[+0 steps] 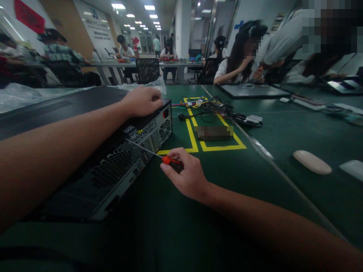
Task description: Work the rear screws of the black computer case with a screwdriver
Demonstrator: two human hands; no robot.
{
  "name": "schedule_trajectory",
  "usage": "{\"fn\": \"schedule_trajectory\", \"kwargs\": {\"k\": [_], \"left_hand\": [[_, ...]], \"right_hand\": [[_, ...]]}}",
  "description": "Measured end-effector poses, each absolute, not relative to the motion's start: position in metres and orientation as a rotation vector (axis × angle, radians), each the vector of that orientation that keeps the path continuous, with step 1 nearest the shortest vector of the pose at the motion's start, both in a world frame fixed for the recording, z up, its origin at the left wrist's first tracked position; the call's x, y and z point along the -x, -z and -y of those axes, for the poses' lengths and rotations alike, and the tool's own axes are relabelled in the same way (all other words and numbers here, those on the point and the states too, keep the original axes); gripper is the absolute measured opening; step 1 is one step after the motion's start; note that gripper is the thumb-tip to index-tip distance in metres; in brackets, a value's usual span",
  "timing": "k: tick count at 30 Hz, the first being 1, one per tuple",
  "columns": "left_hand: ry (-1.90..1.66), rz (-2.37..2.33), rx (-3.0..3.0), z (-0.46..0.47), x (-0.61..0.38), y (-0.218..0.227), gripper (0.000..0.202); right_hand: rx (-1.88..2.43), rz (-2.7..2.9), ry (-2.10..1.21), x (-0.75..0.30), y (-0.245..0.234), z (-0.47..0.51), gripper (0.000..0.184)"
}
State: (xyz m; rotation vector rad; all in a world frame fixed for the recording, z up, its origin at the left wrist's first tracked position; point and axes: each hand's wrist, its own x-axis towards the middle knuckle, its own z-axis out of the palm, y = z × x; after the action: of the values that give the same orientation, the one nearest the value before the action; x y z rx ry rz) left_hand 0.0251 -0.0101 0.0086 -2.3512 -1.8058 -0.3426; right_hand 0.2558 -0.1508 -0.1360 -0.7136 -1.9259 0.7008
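Note:
A black desktop computer case lies on the table, its rear panel facing the right side of the view. My left hand rests on the case top near the rear edge, fingers curled in; whatever they may hold is hidden. Gripped in my right hand is a screwdriver with an orange and dark handle. Its long thin shaft slants up and left to the rear panel, the tip by the edge under my left wrist. Whether the tip sits in a screw is too small to tell. A fan grille shows farther along.
Beyond the case, a tangle of cables and a blurred-out block lie near yellow tape on the green table. A pale mouse is at right. Plastic wrap lies behind the case; people sit across the table.

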Motion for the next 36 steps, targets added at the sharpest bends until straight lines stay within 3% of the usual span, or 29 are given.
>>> {"fn": "schedule_trajectory", "kwargs": {"k": [36], "left_hand": [[0.389, 1.753, 2.400, 0.0108, -0.0253, -0.0091, 0.031]], "right_hand": [[0.737, 1.911, -0.720, -0.2569, 0.1349, 0.1512, 0.016]]}}
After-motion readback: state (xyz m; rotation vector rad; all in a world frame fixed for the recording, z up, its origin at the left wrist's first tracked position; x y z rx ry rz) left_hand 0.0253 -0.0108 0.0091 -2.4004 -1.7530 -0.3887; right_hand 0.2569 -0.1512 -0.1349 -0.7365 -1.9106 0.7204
